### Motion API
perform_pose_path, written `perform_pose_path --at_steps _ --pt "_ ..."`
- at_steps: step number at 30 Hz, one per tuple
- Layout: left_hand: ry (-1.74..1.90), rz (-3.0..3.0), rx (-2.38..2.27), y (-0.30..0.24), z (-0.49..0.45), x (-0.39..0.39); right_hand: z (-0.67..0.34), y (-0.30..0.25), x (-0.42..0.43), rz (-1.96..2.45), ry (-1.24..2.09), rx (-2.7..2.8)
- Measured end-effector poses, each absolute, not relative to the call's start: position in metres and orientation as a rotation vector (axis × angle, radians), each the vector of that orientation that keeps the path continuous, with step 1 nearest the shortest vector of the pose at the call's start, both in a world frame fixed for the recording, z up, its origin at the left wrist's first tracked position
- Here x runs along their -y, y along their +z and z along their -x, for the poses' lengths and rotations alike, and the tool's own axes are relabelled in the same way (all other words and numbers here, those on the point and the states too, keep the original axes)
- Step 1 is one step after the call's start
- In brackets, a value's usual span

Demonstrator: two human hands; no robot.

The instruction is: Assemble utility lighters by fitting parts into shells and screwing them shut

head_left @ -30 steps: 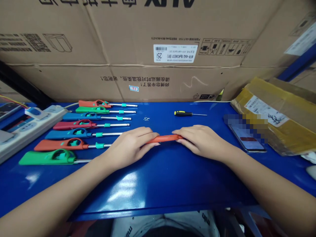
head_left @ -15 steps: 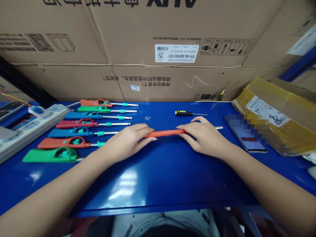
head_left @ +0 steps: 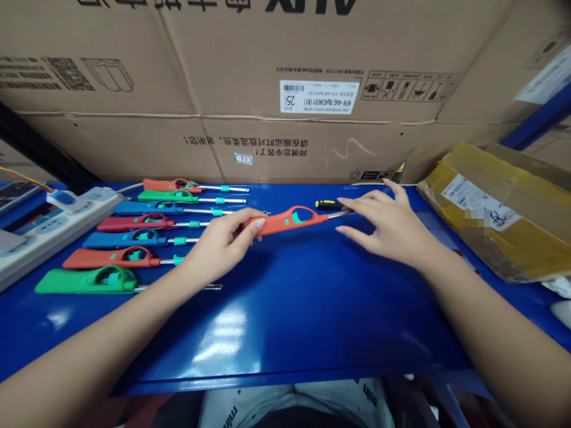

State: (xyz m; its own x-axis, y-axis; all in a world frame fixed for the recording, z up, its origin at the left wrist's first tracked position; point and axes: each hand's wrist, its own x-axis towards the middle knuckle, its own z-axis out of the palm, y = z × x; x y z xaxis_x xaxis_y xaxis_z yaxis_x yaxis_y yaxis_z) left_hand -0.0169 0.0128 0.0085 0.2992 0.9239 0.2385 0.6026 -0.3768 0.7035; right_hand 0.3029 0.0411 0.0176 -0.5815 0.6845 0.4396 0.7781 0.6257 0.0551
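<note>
An orange gas lighter [head_left: 285,221] with a teal trigger is raised a little over the blue table. Its handle end sits between the thumb and fingers of my left hand [head_left: 227,241], which is closed on it. The guard loop and flat side face me. My right hand [head_left: 386,223] is at the metal rod end, fingers spread and thumb apart from them; its fingertips hide the rod's tip. Just behind them lies a black and yellow screwdriver [head_left: 328,205], its shaft mostly covered by the hand.
Several lighters lie in a row at the left, among them a green lighter [head_left: 84,281] in front. Beyond them is a white power strip [head_left: 57,229]. A yellow-taped box [head_left: 491,220] covers the right side, beside a phone [head_left: 439,232]. A large carton [head_left: 250,131] stands behind the blue table [head_left: 312,321].
The orange lighter has turned from edge-on to show its flat side and loop. My right hand has let go of its body and shifted right, with fingers spread.
</note>
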Motion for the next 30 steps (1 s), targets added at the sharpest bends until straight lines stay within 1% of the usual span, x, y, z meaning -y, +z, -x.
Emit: perform_pose_path --at_steps 3,6,9,12,17,23,26,30 --pt "0.927 -2.03 -1.372 0.013 0.021 -0.016 -0.312 0.019 -0.05 1.065 -0.195 2.442" --pt "0.923 -2.028 -1.392 0.013 0.021 -0.016 -0.316 0.019 -0.053 1.096 -0.087 2.357" --pt "0.923 -2.035 -1.429 0.011 0.02 -0.015 -0.321 0.019 -0.056 1.189 -0.181 2.371" --pt "0.945 -2.038 -1.456 0.011 0.022 -0.017 -0.328 0.018 -0.061 1.176 -0.236 2.436" --pt "0.977 -1.976 -1.465 0.011 0.024 -0.019 -0.328 0.015 -0.066 0.991 -0.228 2.477" --pt "0.862 -1.968 -1.32 0.005 0.011 -0.009 -0.299 0.009 -0.046 0.826 -0.129 2.5" --pt "0.861 -1.964 -1.278 0.003 0.006 -0.003 -0.287 0.007 -0.035 0.74 -0.107 2.561" --pt "0.879 -1.906 -1.286 0.002 0.007 -0.003 -0.285 0.009 -0.032 0.711 -0.094 2.549"
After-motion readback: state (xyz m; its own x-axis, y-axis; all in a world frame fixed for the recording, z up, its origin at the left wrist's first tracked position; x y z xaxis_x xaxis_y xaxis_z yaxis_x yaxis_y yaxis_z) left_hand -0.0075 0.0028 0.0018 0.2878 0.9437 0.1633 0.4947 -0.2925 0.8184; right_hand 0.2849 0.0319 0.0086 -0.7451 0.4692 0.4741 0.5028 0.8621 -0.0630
